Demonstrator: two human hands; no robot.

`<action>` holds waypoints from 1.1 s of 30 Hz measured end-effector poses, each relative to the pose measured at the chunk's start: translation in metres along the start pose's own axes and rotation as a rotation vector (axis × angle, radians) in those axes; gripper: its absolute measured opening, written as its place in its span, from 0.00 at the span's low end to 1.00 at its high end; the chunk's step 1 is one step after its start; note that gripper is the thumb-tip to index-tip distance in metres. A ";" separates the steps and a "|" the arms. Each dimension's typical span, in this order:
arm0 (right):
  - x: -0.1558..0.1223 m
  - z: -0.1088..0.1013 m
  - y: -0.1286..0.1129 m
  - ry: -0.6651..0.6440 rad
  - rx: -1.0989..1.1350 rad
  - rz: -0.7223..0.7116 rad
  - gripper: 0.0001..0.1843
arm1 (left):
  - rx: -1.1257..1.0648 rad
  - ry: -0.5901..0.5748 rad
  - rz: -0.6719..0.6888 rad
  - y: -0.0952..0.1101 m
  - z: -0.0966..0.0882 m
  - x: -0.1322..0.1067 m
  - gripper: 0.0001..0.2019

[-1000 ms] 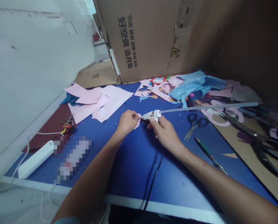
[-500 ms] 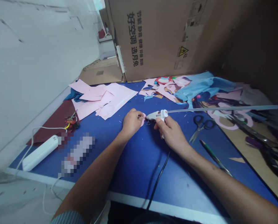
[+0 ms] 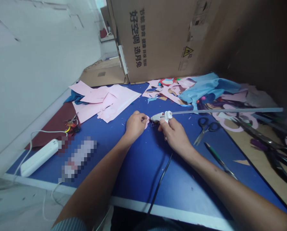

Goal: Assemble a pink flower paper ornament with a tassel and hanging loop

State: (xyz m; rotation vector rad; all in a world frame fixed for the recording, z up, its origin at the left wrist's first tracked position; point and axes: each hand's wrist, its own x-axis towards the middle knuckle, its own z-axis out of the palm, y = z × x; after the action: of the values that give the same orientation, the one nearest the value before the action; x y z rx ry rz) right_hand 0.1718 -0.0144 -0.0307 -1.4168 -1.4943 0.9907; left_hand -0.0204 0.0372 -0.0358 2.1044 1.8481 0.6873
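My right hand (image 3: 173,133) is wrapped round a white hot glue gun (image 3: 166,116), its nozzle pointing left. A long translucent glue stick (image 3: 220,111) runs out of the gun's back to the right, and a black cord (image 3: 160,183) trails below toward the table's front edge. Pinched in my left hand (image 3: 136,124) is a small pink piece (image 3: 147,122), partly covered by the fingers. The nozzle tip sits very close to this piece, with a slight gap between them. Thin glue strands hang under the nozzle.
Small scissors (image 3: 206,128) and a green pen (image 3: 218,157) lie right of my right hand; large black shears (image 3: 275,146) are farther right. Pink sheets (image 3: 109,99), blue fabric (image 3: 208,89) and scraps lie behind. A white power strip (image 3: 39,158) is at left, a cardboard box (image 3: 167,38) behind.
The glue gun's nozzle has drawn back slightly from the pink piece, leaving a small gap. The whole view has shifted a little; both hands keep their holds.
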 end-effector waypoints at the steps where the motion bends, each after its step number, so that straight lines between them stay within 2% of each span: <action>1: 0.000 0.000 0.000 -0.003 -0.003 -0.001 0.24 | 0.004 0.002 0.000 0.000 0.000 0.000 0.10; 10: -0.007 -0.003 -0.003 -0.042 -0.025 0.006 0.24 | 0.011 0.001 -0.005 0.000 0.000 -0.001 0.11; 33: -0.006 -0.001 0.000 -0.019 -0.019 -0.011 0.24 | 0.001 -0.003 0.002 0.001 -0.001 -0.002 0.10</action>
State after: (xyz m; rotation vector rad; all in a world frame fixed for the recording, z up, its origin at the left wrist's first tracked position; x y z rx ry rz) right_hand 0.1732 -0.0200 -0.0303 -1.4148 -1.5272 0.9879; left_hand -0.0205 0.0349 -0.0345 2.1071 1.8461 0.6836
